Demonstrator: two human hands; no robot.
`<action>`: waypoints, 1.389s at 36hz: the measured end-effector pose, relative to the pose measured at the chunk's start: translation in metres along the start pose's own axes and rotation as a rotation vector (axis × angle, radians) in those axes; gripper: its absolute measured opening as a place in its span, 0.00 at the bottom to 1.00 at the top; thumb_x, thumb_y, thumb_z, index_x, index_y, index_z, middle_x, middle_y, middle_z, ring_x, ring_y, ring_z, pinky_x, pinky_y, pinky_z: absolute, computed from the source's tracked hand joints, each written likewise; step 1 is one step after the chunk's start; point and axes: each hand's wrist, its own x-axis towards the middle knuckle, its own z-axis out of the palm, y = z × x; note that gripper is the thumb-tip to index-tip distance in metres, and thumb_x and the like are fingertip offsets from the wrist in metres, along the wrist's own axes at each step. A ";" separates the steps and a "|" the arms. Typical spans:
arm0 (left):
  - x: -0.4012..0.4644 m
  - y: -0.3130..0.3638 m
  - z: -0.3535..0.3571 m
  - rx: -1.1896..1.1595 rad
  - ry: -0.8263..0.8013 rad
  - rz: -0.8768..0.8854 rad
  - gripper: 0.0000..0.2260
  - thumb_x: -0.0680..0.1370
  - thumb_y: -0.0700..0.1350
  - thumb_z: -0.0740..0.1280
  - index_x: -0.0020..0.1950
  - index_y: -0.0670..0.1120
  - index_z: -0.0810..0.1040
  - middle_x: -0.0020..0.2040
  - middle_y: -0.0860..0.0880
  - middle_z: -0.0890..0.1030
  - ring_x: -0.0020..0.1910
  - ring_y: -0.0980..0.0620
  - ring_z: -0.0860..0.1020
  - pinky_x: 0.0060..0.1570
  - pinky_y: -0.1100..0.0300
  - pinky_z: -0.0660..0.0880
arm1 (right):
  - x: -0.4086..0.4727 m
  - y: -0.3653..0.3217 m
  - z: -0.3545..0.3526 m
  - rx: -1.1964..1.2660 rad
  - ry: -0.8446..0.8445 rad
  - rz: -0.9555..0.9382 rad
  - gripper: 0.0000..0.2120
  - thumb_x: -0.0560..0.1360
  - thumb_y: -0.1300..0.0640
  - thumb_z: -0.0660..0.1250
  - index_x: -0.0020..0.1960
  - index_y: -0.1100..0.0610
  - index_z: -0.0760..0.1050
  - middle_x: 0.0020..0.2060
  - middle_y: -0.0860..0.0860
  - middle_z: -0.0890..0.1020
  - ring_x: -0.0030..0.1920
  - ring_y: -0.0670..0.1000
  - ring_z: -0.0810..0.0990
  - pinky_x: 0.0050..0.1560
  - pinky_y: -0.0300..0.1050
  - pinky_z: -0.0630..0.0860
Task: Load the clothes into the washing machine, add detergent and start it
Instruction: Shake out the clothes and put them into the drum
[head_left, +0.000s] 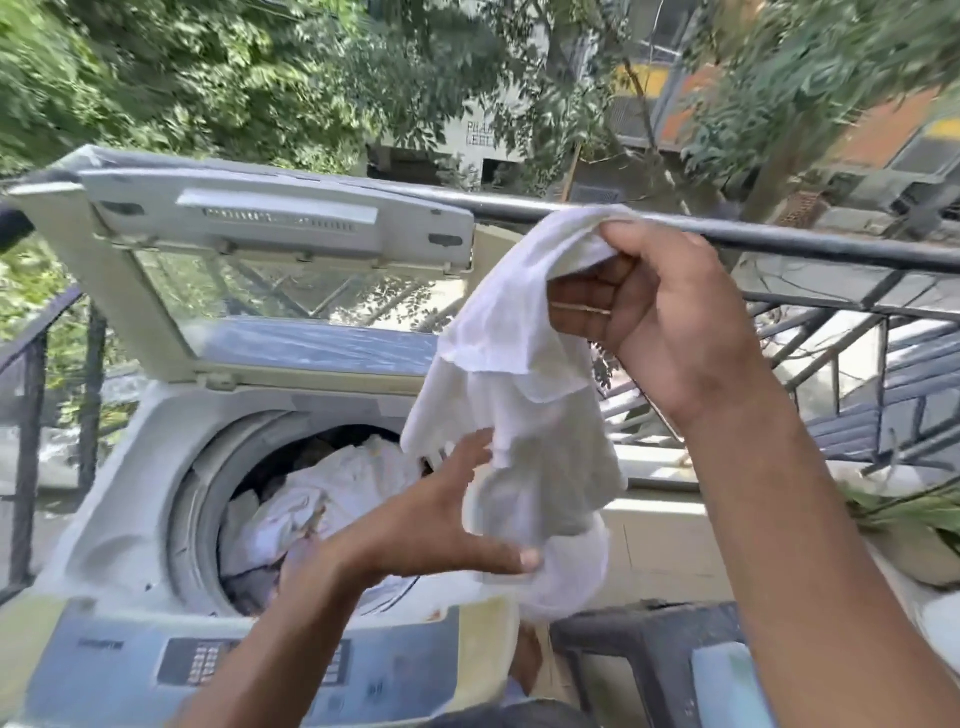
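**White garment held over the open drum, ready to drop**

The right hand (670, 317) is raised high, its fingers curled round the top edge of a white garment (519, 395), so the cloth hangs free below it and can be guided rather than dumped in a bundle. The left hand (441, 525) sits lower and to the left of it, fingers spread wide and relaxed, the thumb touching the garment's hanging lower end; it grips nothing and seems placed to gather the loose tail and steer it leftward.

Just beyond and below the left hand lies the drum (208, 499) of the washing machine (119, 452), already part filled with pale clothes (332, 499). Behind both hands the lid (234, 234) stands propped open, keeping the mouth clear. Nearest the person, under the left forearm, is the control panel (197, 665), needed later for starting. A balcony railing (779, 244) runs behind the right hand.
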 end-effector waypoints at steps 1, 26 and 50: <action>-0.001 -0.002 0.001 0.028 0.025 0.001 0.48 0.66 0.65 0.82 0.78 0.64 0.57 0.72 0.67 0.70 0.72 0.66 0.70 0.67 0.64 0.71 | 0.000 0.000 0.006 0.018 -0.017 -0.004 0.12 0.82 0.60 0.60 0.56 0.65 0.79 0.43 0.61 0.86 0.44 0.62 0.86 0.46 0.56 0.83; -0.060 -0.014 -0.075 0.367 0.303 -0.012 0.30 0.68 0.79 0.65 0.59 0.60 0.82 0.53 0.61 0.86 0.49 0.63 0.83 0.52 0.54 0.82 | -0.033 0.065 0.064 -0.024 0.070 -0.038 0.12 0.82 0.63 0.63 0.45 0.63 0.83 0.41 0.64 0.85 0.41 0.60 0.84 0.46 0.53 0.82; -0.079 0.000 -0.110 -0.692 0.488 0.349 0.09 0.83 0.47 0.67 0.52 0.42 0.82 0.42 0.53 0.86 0.40 0.59 0.84 0.40 0.67 0.80 | -0.058 0.146 0.025 -1.151 0.086 0.003 0.25 0.67 0.66 0.58 0.55 0.48 0.83 0.48 0.42 0.86 0.47 0.44 0.84 0.54 0.50 0.82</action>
